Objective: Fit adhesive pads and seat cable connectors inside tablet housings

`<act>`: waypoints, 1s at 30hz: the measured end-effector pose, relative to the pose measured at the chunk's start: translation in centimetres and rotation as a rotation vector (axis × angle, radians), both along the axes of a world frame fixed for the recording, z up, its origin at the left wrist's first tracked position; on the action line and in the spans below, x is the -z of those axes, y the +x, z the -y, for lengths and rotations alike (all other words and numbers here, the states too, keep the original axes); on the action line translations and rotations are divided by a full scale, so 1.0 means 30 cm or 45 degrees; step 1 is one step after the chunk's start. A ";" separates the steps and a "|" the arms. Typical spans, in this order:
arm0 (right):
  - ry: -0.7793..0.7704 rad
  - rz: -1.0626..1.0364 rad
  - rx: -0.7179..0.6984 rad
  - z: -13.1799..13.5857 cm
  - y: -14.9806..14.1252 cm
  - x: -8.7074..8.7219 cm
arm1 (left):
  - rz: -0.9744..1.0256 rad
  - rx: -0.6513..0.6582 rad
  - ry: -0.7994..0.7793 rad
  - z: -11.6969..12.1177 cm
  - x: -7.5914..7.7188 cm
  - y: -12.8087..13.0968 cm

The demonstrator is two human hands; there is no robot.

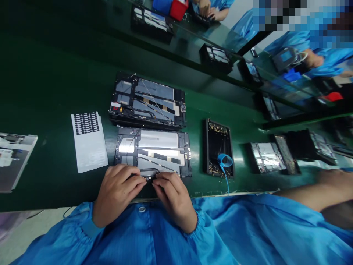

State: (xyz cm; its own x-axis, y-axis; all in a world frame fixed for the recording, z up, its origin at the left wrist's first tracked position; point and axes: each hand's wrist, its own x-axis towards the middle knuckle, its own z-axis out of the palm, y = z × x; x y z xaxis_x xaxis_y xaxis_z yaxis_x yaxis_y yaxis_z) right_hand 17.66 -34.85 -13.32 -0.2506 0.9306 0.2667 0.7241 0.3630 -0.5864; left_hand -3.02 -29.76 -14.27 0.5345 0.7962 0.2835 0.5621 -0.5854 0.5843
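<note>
In front of me on the green table lies an opened tablet, its silver battery plates, black cables and strips of tape exposed. My left hand rests at its near edge, thumb and fingertips pinched together. Close beside it, my right hand also pinches at that edge. A tiny pale part shows between the two sets of fingertips, but I cannot make out what either hand grips. Just behind lies a stack of similar opened tablets. To the left is a white sheet of black stickers.
Right of the tablet stands a black tray with small gold-coloured screws and a blue wrist strap. A silver panel lies far left. More tablets and a co-worker's arm are on the right. A shelf runs behind.
</note>
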 end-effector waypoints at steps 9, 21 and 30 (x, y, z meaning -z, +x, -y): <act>-0.008 0.028 0.022 -0.009 -0.015 0.013 | -0.003 -0.018 0.074 -0.004 0.003 0.008; -0.005 0.039 0.008 -0.005 -0.014 0.027 | -0.012 -0.026 0.090 -0.002 0.007 0.013; 0.002 0.042 0.026 -0.010 -0.024 0.008 | -0.021 -0.030 0.093 -0.001 0.002 0.015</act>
